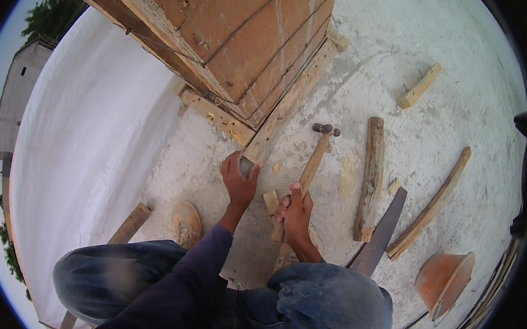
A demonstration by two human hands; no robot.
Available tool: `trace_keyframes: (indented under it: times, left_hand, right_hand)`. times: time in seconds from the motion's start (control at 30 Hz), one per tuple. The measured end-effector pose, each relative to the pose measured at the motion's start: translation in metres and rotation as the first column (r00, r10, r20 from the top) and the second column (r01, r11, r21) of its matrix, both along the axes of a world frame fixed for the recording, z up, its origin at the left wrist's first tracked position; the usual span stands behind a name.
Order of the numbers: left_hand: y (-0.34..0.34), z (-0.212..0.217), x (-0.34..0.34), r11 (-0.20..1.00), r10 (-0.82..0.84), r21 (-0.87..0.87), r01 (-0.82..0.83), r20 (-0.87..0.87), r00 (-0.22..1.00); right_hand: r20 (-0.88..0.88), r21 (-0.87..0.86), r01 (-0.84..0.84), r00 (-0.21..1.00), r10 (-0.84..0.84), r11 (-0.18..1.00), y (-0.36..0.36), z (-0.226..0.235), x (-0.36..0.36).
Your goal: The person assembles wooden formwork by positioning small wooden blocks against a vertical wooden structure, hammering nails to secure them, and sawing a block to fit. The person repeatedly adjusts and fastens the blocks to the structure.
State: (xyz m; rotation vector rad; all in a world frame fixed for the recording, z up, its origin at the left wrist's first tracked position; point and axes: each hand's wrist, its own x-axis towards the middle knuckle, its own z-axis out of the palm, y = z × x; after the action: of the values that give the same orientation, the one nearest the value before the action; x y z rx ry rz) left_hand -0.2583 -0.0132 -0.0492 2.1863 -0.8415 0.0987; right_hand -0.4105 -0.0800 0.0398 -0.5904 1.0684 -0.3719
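My right hand [297,218] is wrapped around the wooden handle of a ball-peen hammer [313,164], whose dark metal head points away from me. At the near end of a long wooden plank [291,100], my left hand [239,180] curls its thumb and fingers around a small grey stone-like piece [246,166]. That plank lies along the foot of a tall wooden formwork box [265,44] bound with wire. Another short board [215,116] lies along the box's other side and meets the plank at the corner. A small wood block [271,202] sits between my hands.
To the right on the concrete floor [348,67] lie a rough wooden post [370,177], a handsaw [383,232], a curved stick [433,202] and a short wood piece [420,85]. An orange bucket [440,281] is tipped at lower right. A white sheet [90,142] spreads at left.
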Motion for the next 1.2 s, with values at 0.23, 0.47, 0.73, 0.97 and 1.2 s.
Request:
trace_keyframes:
  times: [0.23,0.47,0.73,0.97,1.2]
  left_hand:
    - [-0.003,-0.003,-0.005,0.998,0.070,-0.002,-0.070,-0.103,0.992]
    - [-0.005,-0.003,0.000,0.998,0.049,-0.029,-0.052,-0.085,0.995]
    - [-0.002,-0.007,-0.003,0.997,0.057,-0.041,-0.068,-0.220,0.974]
    - [-0.006,-0.003,-0.002,0.998,0.066,0.016,-0.064,-0.193,0.979]
    - [0.002,-0.017,-0.004,0.998,0.049,0.048,-0.043,-0.139,0.989]
  right_hand:
    - [-0.056,-0.164,-0.238,0.971,0.232,0.957,-0.010,-0.018,-0.005]
    - [-0.259,-0.765,-0.243,0.964,0.060,0.597,-0.014,0.004,-0.036]
    - [0.173,-0.904,0.185,0.983,-0.066,0.386,-0.027,0.018,-0.070]
    - [-0.531,-0.718,-0.518,0.840,0.115,0.465,-0.014,0.006,-0.021]
    - [0.342,-0.764,0.362,0.929,-0.140,0.535,-0.025,0.031,-0.051]
